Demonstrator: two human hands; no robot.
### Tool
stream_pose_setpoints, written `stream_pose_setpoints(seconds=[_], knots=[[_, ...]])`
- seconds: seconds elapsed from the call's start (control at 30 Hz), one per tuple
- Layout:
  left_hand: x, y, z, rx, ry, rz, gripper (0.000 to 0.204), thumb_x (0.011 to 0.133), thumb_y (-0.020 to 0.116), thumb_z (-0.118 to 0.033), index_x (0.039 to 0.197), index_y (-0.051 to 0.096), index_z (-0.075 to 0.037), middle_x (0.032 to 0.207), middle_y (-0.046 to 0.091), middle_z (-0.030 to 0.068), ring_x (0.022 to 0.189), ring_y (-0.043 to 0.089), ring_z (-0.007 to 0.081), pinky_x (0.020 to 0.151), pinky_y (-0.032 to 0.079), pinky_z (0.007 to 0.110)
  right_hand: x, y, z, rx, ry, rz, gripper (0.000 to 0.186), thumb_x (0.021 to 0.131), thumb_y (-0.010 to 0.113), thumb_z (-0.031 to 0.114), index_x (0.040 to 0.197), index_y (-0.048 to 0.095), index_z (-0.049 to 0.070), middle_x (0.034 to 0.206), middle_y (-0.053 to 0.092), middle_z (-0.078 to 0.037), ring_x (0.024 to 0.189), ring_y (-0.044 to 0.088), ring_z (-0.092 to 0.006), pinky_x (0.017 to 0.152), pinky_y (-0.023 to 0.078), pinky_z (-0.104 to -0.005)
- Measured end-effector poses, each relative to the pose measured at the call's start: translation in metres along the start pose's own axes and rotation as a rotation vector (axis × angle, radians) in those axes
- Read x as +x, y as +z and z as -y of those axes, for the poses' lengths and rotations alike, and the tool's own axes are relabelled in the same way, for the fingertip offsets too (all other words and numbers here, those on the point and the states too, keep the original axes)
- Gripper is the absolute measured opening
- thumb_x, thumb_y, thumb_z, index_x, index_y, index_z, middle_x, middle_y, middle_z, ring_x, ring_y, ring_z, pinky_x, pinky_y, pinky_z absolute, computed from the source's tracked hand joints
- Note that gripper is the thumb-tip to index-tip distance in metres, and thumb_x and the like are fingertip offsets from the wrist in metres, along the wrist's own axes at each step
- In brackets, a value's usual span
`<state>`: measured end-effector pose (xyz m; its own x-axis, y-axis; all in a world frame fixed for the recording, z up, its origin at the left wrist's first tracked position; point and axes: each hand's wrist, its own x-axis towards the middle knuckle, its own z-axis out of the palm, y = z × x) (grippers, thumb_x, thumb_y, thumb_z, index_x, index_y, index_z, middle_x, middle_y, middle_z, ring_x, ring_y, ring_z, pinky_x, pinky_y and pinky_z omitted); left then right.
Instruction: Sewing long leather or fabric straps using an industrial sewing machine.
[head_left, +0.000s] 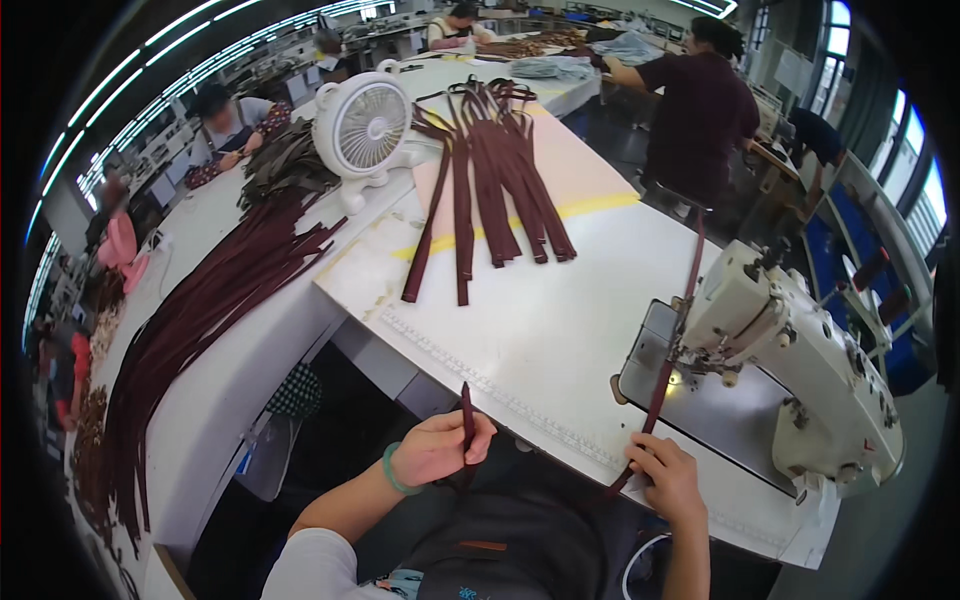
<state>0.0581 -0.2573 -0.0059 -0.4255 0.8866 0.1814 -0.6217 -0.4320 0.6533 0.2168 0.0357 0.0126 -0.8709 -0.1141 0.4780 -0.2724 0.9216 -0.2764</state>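
Observation:
A narrow maroon fabric strap (659,397) runs along the left side of the sewing machine's (800,340) needle area and down to the table's front edge. My right hand (668,480) is closed on it there, thumb and fingers pinching it. In front of the table my left hand (440,448), with a green band at the wrist, grips a maroon strap end (467,410) that points upward. Whether both hands hold one strap cannot be told, since the part over my lap is dark. A small lamp glows by the needle.
A pile of maroon straps (495,180) lies across the table (560,320), beside a white fan (372,125). Another long bundle (190,310) drapes over the left table. A ruler strip (500,395) follows the front edge. A person (700,110) stands at the back right; others work farther off.

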Motion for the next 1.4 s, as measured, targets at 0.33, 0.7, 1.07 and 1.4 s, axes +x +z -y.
stream_pose_setpoints(seconds=[0.33,0.7,1.07,1.4], knots=[[-0.001,0.029,-0.023,0.678,0.577,-0.264,0.028,0.077,0.047,0.008,0.102,0.044,-0.003,0.078,0.057,0.0186,0.051,0.055,0.0194,0.049,0.047,0.028,0.009,0.003,0.002,0.023,0.017,0.022,0.035,0.056,0.065,-0.002,0.089,0.061,0.009,0.097,0.06,-0.004,0.067,0.056,-0.0205,0.054,0.046,-0.0307],[-0.011,0.031,-0.09,0.845,0.874,-0.042,0.034,0.08,0.061,-0.026,0.103,0.059,-0.002,0.101,0.056,0.0247,0.089,0.06,0.0315,0.065,0.054,0.032,0.004,0.003,-0.001,-0.007,-0.013,0.022,0.027,0.066,0.063,0.007,0.091,0.058,0.01,0.101,0.058,-0.003,0.072,0.056,-0.0184,0.057,0.048,-0.0292],[0.128,0.052,-0.044,1.683,0.591,0.636,0.032,0.067,0.059,0.004,0.099,0.058,0.003,0.118,0.05,0.0142,0.088,0.057,0.0249,0.069,0.049,0.03,0.004,0.0,-0.002,0.009,-0.017,-0.013,0.03,0.063,0.066,0.004,0.092,0.06,0.009,0.099,0.06,-0.002,0.066,0.056,-0.0175,0.054,0.047,-0.0281],[0.208,0.011,0.04,1.826,0.51,0.723,0.024,0.071,0.063,-0.019,0.089,0.059,-0.004,0.08,0.052,0.0054,0.081,0.048,0.0221,0.073,0.041,0.032,0.009,0.005,-0.001,-0.034,0.0,0.034,0.023,0.069,0.064,0.01,0.091,0.058,0.011,0.099,0.059,-0.001,0.075,0.058,-0.0158,0.057,0.048,-0.0271]])
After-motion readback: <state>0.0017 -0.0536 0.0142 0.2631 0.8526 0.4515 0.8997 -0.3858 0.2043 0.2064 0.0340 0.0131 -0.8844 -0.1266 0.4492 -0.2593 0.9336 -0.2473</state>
